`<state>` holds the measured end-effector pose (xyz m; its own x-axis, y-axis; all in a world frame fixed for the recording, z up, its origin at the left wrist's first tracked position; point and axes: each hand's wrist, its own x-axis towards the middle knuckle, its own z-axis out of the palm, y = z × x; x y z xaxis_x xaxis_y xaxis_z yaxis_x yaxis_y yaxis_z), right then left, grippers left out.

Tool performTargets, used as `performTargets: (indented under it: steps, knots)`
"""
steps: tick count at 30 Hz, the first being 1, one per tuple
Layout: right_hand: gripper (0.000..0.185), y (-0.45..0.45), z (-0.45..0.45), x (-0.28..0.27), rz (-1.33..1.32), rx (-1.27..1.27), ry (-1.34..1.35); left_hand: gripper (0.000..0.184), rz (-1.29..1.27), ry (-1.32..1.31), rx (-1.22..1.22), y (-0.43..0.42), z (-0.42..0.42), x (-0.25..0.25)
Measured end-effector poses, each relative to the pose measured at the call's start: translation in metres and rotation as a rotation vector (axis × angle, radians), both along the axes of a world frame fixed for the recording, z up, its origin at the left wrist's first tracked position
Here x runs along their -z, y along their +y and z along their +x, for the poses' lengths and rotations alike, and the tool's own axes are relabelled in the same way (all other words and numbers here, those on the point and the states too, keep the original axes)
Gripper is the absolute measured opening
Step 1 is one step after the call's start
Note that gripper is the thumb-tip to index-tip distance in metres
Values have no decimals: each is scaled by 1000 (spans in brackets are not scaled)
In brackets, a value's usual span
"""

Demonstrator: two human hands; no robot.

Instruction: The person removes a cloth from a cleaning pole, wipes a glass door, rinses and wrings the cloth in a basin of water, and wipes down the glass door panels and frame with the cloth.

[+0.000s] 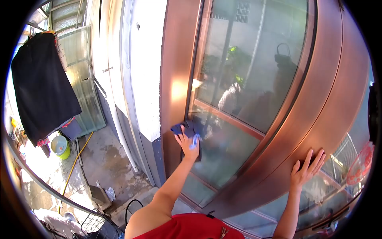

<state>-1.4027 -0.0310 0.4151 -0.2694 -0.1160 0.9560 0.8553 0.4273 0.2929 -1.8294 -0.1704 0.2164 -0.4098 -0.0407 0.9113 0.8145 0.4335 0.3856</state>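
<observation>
My left hand [188,145] presses a dark blue cloth [187,128] against the left edge of a copper-brown framed glass door [248,129]. Its fingers lie over the cloth, and a lighter blue patch shows beside the palm. Further right, my right hand [307,170] rests flat on the broad brown frame, fingers stretched out and holding nothing. Reflections of plants and a figure show in the glass pane [246,59].
A black cloth [43,83] hangs at the left. Below it stands a yellow-green bucket [65,154] near a yellow hose [78,156] on the ground. A white pipe [119,127] runs down the wall. A wire basket [94,223] is at the bottom left.
</observation>
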Motion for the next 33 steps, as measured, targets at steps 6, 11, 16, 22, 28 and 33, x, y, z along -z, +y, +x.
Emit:
performTargets:
  steps: [6, 11, 16, 22, 28, 33]
  knots:
    - [52, 2, 1, 5, 1, 18, 2, 45, 190, 149, -36, 2, -76, -162]
    - [53, 4, 2, 4, -1, 43, -7, 46, 227, 386, -63, 8, -95, -364]
    - [54, 10, 4, 10, -17, 59, -12, 60, 237, 471, -57, 17, -127, -594]
    - [53, 7, 3, 7, -38, 35, -18, 74, 165, 521, -25, 14, -165, -676]
    - [55, 5, -1, 5, -10, 51, -30, 45, 84, 624, 217, -18, -178, -471]
    - [55, 7, -7, 0, 72, 37, -44, 53, -23, 340, 215, -34, -178, -133]
